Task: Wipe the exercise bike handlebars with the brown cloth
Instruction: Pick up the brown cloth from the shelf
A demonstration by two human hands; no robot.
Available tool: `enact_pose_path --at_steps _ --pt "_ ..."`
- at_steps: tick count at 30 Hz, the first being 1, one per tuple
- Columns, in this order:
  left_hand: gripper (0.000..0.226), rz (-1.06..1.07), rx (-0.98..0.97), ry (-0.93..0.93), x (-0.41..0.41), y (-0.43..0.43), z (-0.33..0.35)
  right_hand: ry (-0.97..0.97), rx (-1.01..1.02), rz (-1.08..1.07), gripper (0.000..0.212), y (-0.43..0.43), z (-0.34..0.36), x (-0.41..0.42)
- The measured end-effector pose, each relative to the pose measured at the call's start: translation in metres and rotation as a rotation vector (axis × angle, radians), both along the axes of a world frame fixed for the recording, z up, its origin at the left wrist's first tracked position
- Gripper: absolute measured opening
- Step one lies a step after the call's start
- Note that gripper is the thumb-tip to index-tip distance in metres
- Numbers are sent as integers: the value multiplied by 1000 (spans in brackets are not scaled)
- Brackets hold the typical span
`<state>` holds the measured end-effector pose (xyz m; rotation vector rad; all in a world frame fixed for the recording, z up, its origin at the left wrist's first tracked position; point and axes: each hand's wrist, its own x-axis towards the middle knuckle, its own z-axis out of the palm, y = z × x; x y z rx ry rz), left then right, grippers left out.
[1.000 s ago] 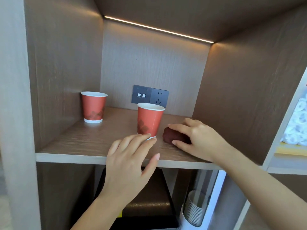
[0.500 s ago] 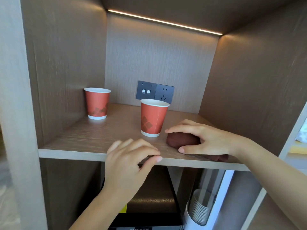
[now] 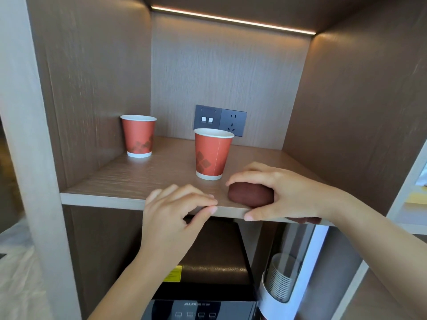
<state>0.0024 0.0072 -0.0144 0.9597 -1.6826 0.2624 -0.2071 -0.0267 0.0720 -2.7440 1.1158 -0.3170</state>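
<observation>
The brown cloth [image 3: 250, 195] lies bunched up at the front edge of a wooden shelf [image 3: 138, 181]. My right hand [image 3: 284, 192] grips it, fingers curled over its top and thumb at the shelf's front edge. A bit of cloth shows below my wrist. My left hand [image 3: 175, 218] rests at the shelf's front edge just left of the cloth, fingers curled, holding nothing. No exercise bike is in view.
Two red paper cups stand on the shelf, one [image 3: 213, 154] just behind my hands, the other [image 3: 138, 136] at the back left. A socket panel [image 3: 220, 120] is on the back wall. Below sit a dark appliance [image 3: 208, 280] and a cup dispenser [image 3: 280, 280].
My right hand has drawn the cloth toward the shelf's front edge. My left hand pulled back from the near cup and its fingers curled at the edge.
</observation>
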Motion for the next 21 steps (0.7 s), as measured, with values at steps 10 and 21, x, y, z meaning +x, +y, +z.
enact_pose_path --at_steps 10,21 --pt "24 13 60 115 1 33 -16 -208 -221 150 51 27 -17 13" --pt "25 454 7 132 52 114 -23 -553 -20 485 51 53 -28 96"
